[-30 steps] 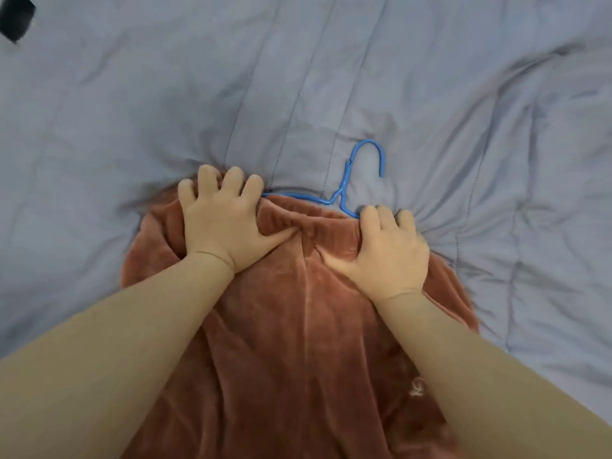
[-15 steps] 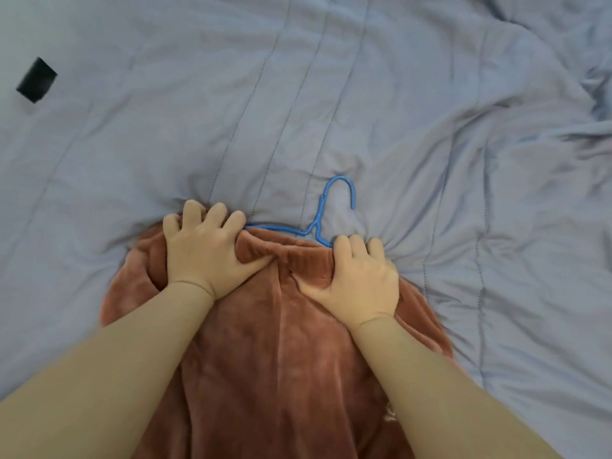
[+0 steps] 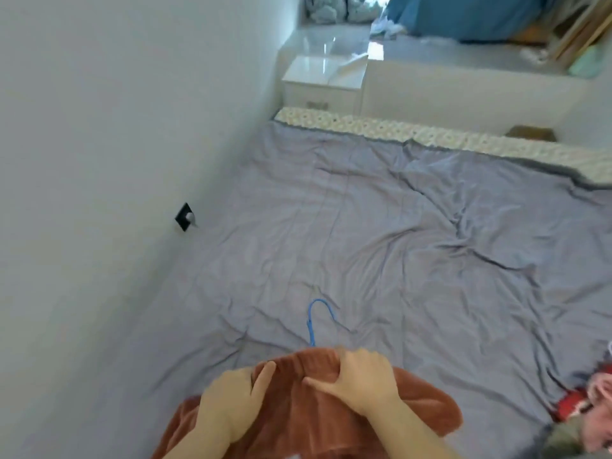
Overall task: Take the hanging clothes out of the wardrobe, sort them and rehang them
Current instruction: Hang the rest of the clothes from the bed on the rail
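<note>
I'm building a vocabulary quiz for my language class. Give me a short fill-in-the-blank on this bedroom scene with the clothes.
1. The hanger poking out above the brown garment is ____ in colour.
2. Counting the left hand and the right hand, ____ hands grip the garment's top edge.
3. The black wall plate is on the person's ____ side.
4. The red clothing lies at the lower ____ of the view.

Missing words: blue; two; left; right.

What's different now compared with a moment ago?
The view has tilted up. The top edge of the brown garment now covers the bar of the blue hanger; only its hook shows. The left hand and right hand still grip that edge on the grey quilt.
</note>
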The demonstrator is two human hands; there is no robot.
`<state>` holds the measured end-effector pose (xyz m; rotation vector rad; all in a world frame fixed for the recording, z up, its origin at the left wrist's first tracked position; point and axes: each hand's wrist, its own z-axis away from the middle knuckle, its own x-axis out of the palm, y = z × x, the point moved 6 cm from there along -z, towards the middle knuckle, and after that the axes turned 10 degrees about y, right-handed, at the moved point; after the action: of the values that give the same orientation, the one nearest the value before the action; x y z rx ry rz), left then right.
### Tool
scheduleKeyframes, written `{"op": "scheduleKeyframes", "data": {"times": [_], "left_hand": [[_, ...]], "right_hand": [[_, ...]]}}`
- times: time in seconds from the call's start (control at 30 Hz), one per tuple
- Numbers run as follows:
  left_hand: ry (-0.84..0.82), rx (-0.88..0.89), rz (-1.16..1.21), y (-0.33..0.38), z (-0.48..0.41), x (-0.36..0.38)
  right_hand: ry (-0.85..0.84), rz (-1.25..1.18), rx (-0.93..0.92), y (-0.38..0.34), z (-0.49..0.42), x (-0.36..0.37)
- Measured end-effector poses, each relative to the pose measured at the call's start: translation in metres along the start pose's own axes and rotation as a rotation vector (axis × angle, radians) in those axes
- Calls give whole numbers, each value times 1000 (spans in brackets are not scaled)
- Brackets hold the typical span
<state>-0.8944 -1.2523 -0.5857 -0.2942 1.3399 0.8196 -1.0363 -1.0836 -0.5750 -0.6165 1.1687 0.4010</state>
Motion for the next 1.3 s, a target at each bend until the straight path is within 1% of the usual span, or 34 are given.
{"op": "scheduleKeyframes", "data": {"times": [0.07,0.13,0.23,0.3,0.4,0.53,0.67,0.77,0.8,0.87,0.97,1.1,1.23,1.3], "left_hand": [[103,-19,17,15,9,-72],[213,-10,-3,30,15,-152],[381,44,-62,43,30,-271],[452,53,-71,47,48,-338],[507,64,-49,45,81,-413],[581,71,53,39,126,-476],[642,151,227,56,161,-519],[680,186,409,65,179,-542],[697,196,435,65,185,-549],[759,194,390,60,198,-560],[862,121,224,52,220,-566],[900,27,164,52,256,-565],[906,-106,300,40,307,-550],[916,-193,355,31,341,-533]], "right_hand": [[106,43,-67,-24,2,-74],[231,54,-96,-50,8,-144],[397,-28,-108,-91,29,-232],[460,-93,-118,-118,47,-278],[565,-104,-178,-157,75,-341],[680,-51,-297,-200,111,-418],[796,14,-419,-238,144,-473],[841,46,-517,-265,164,-493],[850,55,-556,-274,169,-497],[850,41,-623,-287,180,-501],[834,13,-714,-296,196,-501],[852,18,-834,-294,221,-497],[863,30,-958,-283,241,-494],[859,-30,-1017,-283,253,-487]]}}
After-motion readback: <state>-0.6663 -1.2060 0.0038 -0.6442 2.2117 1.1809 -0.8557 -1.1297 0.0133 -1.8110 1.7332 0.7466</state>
